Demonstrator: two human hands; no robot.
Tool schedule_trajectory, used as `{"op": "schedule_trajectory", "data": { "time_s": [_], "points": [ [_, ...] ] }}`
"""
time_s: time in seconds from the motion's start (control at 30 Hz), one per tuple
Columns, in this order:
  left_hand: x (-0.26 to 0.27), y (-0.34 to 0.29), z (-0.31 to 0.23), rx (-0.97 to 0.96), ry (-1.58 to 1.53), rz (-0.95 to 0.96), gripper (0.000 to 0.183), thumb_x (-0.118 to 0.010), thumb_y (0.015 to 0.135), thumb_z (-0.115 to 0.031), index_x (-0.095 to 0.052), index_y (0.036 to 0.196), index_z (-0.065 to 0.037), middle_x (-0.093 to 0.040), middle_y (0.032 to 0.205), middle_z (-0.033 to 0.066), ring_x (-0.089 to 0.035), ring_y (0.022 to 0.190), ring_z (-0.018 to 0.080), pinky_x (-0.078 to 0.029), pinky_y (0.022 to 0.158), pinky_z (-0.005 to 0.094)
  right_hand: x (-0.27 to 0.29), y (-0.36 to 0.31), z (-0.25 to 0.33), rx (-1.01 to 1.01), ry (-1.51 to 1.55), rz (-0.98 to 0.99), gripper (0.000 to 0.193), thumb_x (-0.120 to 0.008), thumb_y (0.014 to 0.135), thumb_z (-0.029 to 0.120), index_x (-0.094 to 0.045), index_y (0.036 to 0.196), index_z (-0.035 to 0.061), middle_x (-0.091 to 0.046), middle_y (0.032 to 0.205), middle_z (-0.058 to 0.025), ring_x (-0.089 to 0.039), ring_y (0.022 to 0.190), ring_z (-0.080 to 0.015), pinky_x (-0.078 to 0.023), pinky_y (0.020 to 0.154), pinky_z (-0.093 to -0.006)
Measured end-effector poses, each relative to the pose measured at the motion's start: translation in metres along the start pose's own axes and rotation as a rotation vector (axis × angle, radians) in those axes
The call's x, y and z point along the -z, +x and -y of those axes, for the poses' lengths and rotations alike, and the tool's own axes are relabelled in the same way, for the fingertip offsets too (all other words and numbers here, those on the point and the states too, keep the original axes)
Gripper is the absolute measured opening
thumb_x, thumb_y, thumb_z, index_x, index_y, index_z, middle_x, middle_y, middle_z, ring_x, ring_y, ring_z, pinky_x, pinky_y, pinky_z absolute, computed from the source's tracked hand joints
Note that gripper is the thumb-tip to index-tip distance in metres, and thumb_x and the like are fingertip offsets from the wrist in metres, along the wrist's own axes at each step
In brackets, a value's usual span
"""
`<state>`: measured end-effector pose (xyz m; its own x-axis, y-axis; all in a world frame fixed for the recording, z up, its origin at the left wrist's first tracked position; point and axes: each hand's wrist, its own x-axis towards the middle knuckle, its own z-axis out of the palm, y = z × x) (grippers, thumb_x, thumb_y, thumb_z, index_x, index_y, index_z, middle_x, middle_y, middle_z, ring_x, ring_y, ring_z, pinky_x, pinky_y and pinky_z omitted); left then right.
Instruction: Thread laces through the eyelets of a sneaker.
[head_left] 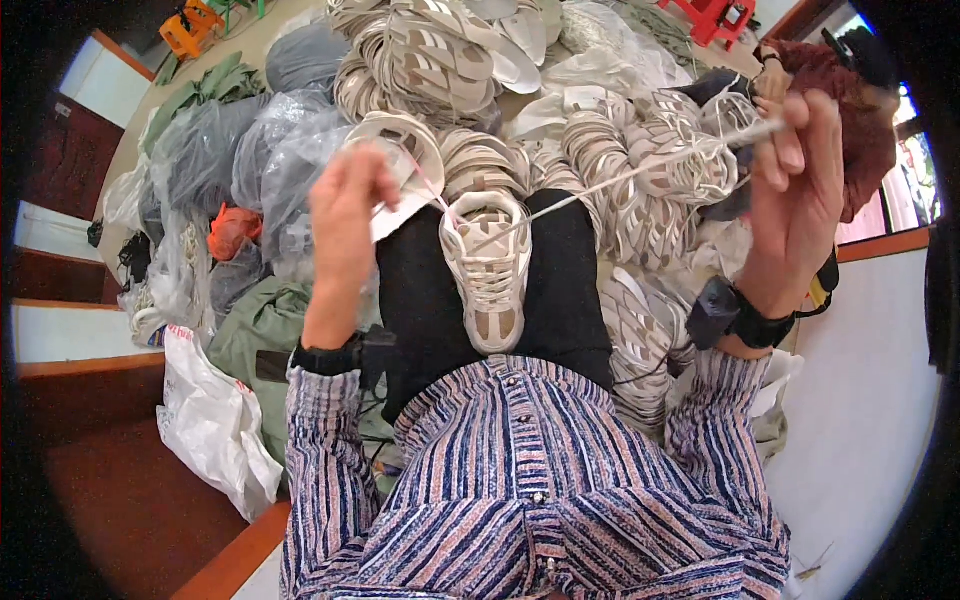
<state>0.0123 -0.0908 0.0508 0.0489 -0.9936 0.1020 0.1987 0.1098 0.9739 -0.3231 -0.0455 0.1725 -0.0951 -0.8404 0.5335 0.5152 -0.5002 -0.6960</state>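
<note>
A beige and white sneaker upper (489, 275) rests between my thighs, its toe toward me and laces criss-crossed up the front. Raised to the right, my right hand (797, 190) pinches the end of a pale shoelace (640, 170), which runs taut from the top of the upper. My left hand (345, 240) is up on the other side, its fingers curled and somewhat blurred. A pinkish-white length of lace (428, 183) stretches from the upper to those fingers. Behind my left hand sits a pale shoe piece (420, 150).
Stacks of similar uppers (430, 60) lie ahead, with more bundles (640, 200) to the right. Plastic-wrapped bundles (290, 140) and a white sack (205, 420) lie at left. Another person (850, 110) is at far right, near a red stool (715, 20).
</note>
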Motion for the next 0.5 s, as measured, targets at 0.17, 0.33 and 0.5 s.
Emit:
{"op": "schedule_trajectory", "data": {
  "time_s": [0.17, 0.33, 0.5],
  "points": [
    [0.113, -0.038, 0.042, 0.066, -0.11, -0.418, 0.023, -0.051, 0.092, -0.019, -0.052, 0.104, 0.001, -0.055, 0.086, 0.0059, -0.052, 0.068, 0.0131, -0.044, 0.06, 0.0258, 0.17, -0.056, -0.021, -0.08, -0.691, -0.585, 0.015, -0.053, 0.092, 0.015, -0.057, 0.097, 0.001, -0.061, 0.086, -0.0093, -0.057, 0.066, -0.0119, -0.047, 0.057, -0.0229],
    [0.097, -0.076, 0.088, 0.042, 0.547, -0.599, 0.051, -0.055, 0.087, -0.01, -0.031, 0.129, 0.006, -0.047, 0.116, 0.0143, -0.056, 0.085, 0.0195, -0.048, 0.071, 0.0291, 0.184, -0.127, -0.11, -0.464, -1.461, -0.351, 0.031, -0.058, 0.083, 0.012, -0.056, 0.112, 0.0009, -0.06, 0.106, -0.0157, -0.058, 0.098, -0.0285, -0.046, 0.083, -0.0361],
    [0.016, -0.063, 0.084, -0.399, 0.824, -0.369, 0.049, -0.06, 0.082, -0.005, -0.037, 0.124, 0.004, -0.044, 0.121, 0.0172, -0.051, 0.1, 0.0253, -0.043, 0.083, 0.0333, 0.063, -0.122, -0.191, -0.028, -1.322, 0.383, 0.024, -0.064, 0.078, 0.018, -0.062, 0.097, 0.004, -0.06, 0.091, -0.0159, -0.055, 0.091, -0.0332, -0.043, 0.083, -0.0406]
  ]
}}
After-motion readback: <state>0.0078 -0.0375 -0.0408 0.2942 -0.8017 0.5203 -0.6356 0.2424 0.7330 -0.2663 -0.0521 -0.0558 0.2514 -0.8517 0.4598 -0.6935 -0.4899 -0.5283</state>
